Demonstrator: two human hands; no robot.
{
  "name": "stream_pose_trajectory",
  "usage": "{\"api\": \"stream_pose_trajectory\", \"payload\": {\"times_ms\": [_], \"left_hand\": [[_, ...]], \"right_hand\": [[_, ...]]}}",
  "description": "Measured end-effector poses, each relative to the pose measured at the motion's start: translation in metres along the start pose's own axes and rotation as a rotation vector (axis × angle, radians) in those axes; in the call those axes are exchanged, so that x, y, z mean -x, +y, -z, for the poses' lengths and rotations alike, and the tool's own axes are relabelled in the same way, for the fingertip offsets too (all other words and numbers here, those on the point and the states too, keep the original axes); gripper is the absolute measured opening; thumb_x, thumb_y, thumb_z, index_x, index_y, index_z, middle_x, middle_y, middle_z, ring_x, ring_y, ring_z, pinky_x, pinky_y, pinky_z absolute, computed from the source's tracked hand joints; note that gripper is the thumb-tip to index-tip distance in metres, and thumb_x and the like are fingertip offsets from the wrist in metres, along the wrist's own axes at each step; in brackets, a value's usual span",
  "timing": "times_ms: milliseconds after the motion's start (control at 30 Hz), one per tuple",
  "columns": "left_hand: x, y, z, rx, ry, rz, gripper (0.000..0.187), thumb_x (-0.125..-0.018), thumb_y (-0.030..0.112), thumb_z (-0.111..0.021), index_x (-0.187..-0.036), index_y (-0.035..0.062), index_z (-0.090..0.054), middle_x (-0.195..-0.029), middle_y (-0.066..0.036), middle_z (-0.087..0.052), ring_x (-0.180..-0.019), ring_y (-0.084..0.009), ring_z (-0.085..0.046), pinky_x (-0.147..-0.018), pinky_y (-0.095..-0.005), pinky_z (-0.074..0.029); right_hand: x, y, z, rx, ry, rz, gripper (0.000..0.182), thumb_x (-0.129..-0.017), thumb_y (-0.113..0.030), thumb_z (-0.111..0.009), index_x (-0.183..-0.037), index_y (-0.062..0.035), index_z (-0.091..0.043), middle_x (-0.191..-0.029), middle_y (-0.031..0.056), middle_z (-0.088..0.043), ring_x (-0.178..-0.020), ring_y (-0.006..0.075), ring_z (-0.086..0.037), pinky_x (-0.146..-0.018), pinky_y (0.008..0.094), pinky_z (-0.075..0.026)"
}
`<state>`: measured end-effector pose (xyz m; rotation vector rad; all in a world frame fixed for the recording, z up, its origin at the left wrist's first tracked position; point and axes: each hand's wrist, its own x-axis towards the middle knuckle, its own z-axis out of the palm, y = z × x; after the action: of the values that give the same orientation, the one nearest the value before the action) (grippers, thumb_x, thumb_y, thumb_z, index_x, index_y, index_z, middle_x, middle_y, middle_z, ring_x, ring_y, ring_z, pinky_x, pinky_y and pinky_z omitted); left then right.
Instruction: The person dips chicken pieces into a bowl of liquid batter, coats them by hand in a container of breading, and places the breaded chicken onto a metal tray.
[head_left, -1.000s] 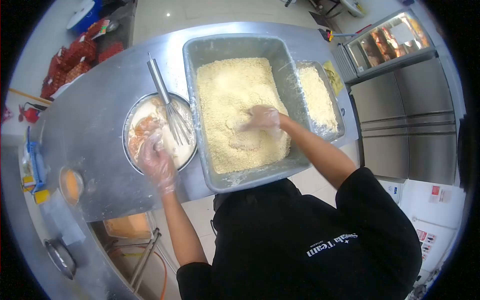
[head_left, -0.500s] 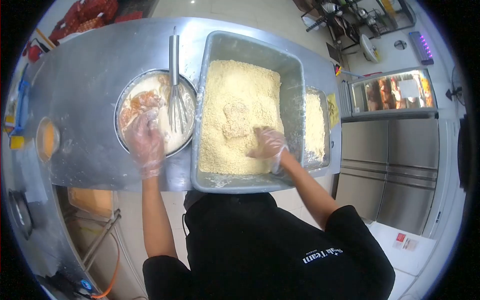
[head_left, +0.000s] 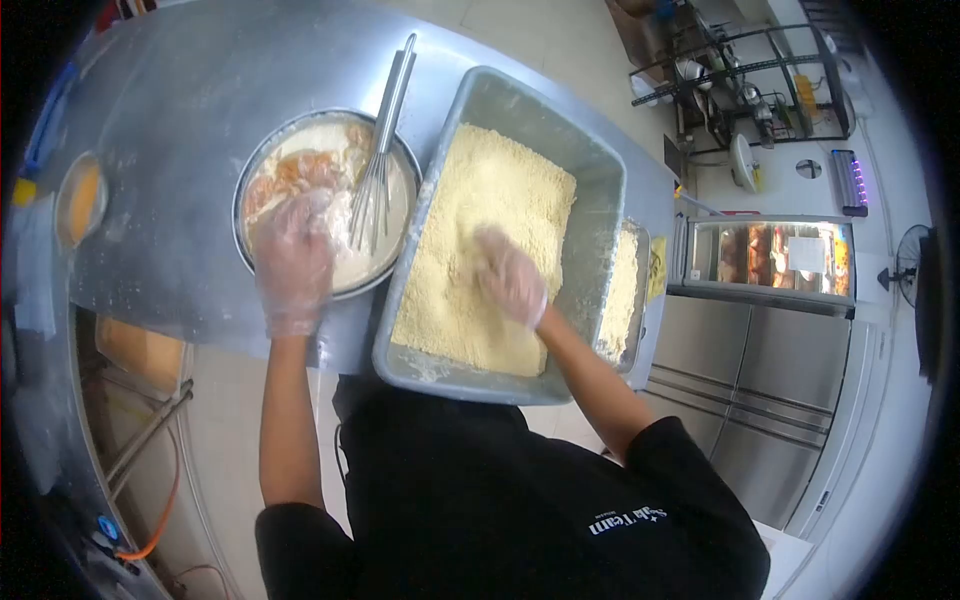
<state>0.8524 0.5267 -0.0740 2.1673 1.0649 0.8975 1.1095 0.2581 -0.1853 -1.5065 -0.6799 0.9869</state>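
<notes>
My left hand, in a clear plastic glove, reaches into a round metal bowl of pale batter with pieces of raw meat. Its fingers are curled at the batter beside the meat; what they hold is hidden. A wire whisk leans in the bowl, its handle over the far rim. My right hand, gloved too, lies on the yellowish crumbs in a deep grey tub. Its fingers look extended but are blurred. No coated piece shows among the crumbs.
A metal tray of crumbs stands right of the tub. On the left of the steel table is a small bowl with orange contents. A steel fridge and a wire rack are off to the right.
My right hand has moved left and upward over the crumbs, where a crumb-coated piece lay visible before; that piece is now out of sight. My left hand stays in the bowl. The view has tilted.
</notes>
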Motion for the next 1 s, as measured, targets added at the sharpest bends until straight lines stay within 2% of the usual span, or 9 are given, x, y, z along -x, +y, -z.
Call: {"api": "stream_pose_trajectory", "payload": {"times_ms": [67, 233, 433, 467, 567, 667, 767, 933, 1000], "left_hand": [[-0.002, -0.001, 0.001, -0.021, 0.027, -0.007, 0.031, -0.080, 0.002, -0.056, -0.109, 0.0070, -0.068, -0.106, -0.017, -0.067, -0.101, -0.0368, -0.061, -0.092, -0.0452, -0.048], [-0.004, 0.004, 0.004, -0.023, -0.029, -0.013, 0.032, -0.080, 0.001, -0.055, -0.109, 0.0043, -0.068, -0.103, -0.017, -0.067, -0.099, -0.0365, -0.062, -0.091, -0.0444, -0.048], [-0.003, 0.011, 0.001, -0.006, -0.145, 0.135, 0.030, -0.083, 0.001, -0.054, -0.111, 0.0008, -0.067, -0.103, -0.019, -0.068, -0.099, -0.0355, -0.064, -0.092, -0.0425, -0.048], [-0.011, 0.010, -0.002, 0.030, -0.118, 0.084, 0.030, -0.083, 0.001, -0.055, -0.111, 0.0004, -0.067, -0.103, -0.019, -0.068, -0.099, -0.0354, -0.064, -0.093, -0.0426, -0.048], [0.002, 0.002, -0.001, 0.079, -0.113, -0.009, 0.030, -0.084, 0.001, -0.055, -0.112, -0.0007, -0.067, -0.104, -0.019, -0.069, -0.100, -0.0349, -0.065, -0.093, -0.0427, -0.048], [0.001, 0.007, -0.005, 0.052, -0.104, -0.061, 0.029, -0.083, 0.000, -0.056, -0.109, -0.0014, -0.067, -0.104, -0.019, -0.069, -0.100, -0.0337, -0.066, -0.093, -0.0422, -0.048], [-0.003, 0.012, -0.006, 0.034, -0.136, -0.058, 0.026, -0.083, -0.001, -0.056, -0.107, -0.0022, -0.068, -0.105, -0.019, -0.070, -0.100, -0.0321, -0.066, -0.093, -0.0405, -0.049], [-0.005, -0.003, -0.007, 0.059, -0.210, -0.091, 0.025, -0.084, 0.000, -0.058, -0.106, -0.0032, -0.069, -0.107, -0.017, -0.070, -0.104, -0.0290, -0.065, -0.095, -0.0370, -0.048], [-0.009, -0.006, -0.014, 0.112, -0.173, -0.261, 0.021, -0.086, -0.001, -0.059, -0.104, 0.0001, -0.070, -0.109, -0.014, -0.070, -0.104, -0.0260, -0.065, -0.095, -0.0351, -0.050]], "right_hand": [[0.001, 0.000, -0.006, 0.005, -0.106, -0.005, 0.051, -0.102, -0.028, -0.044, -0.145, -0.0016, -0.040, -0.143, 0.0192, -0.049, -0.134, 0.0305, -0.045, -0.111, 0.0442, -0.035], [-0.064, -0.067, -0.079, 1.307, 0.087, 0.088, 0.065, -0.104, -0.042, -0.025, -0.156, -0.0036, -0.019, -0.162, 0.0209, -0.017, -0.151, 0.0355, -0.012, -0.123, 0.0446, -0.008], [-0.068, -0.067, -0.075, 1.253, 0.069, 0.116, 0.077, -0.100, -0.052, -0.032, -0.157, -0.0034, -0.012, -0.163, 0.0240, -0.006, -0.151, 0.0416, -0.003, -0.122, 0.0523, -0.006], [-0.081, -0.041, -0.068, 1.499, 0.205, 0.281, 0.085, -0.097, -0.058, -0.039, -0.157, -0.0038, -0.011, -0.154, 0.0276, -0.032, -0.144, 0.0388, -0.032, -0.118, 0.0542, -0.022], [-0.075, -0.120, -0.043, 1.228, -0.079, -0.256, 0.090, -0.090, -0.063, -0.053, -0.153, -0.0032, -0.028, -0.126, 0.0245, -0.061, -0.114, 0.0339, -0.061, -0.103, 0.0505, -0.045], [-0.063, -0.101, 0.019, 1.244, -0.352, -0.402, 0.086, -0.081, -0.061, -0.067, -0.142, -0.0026, -0.049, -0.101, 0.0171, -0.070, -0.086, 0.0290, -0.067, -0.084, 0.0459, -0.054], [-0.027, -0.105, 0.033, 1.020, -0.092, -0.084, 0.075, -0.077, -0.052, -0.075, -0.130, -0.0023, -0.061, -0.102, 0.0176, -0.070, -0.091, 0.0286, -0.067, -0.080, 0.0426, -0.055], [0.028, -0.190, 0.058, 0.823, 0.102, 0.000, 0.075, -0.077, -0.047, -0.079, -0.132, -0.0010, -0.058, -0.103, 0.0201, -0.070, -0.097, 0.0311, -0.067, -0.089, 0.0382, -0.054], [0.052, -0.214, 0.086, 0.723, 0.186, 0.013, 0.075, -0.078, -0.050, -0.078, -0.132, -0.0007, -0.058, -0.103, 0.0205, -0.069, -0.099, 0.0322, -0.066, -0.092, 0.0402, -0.054]]}}
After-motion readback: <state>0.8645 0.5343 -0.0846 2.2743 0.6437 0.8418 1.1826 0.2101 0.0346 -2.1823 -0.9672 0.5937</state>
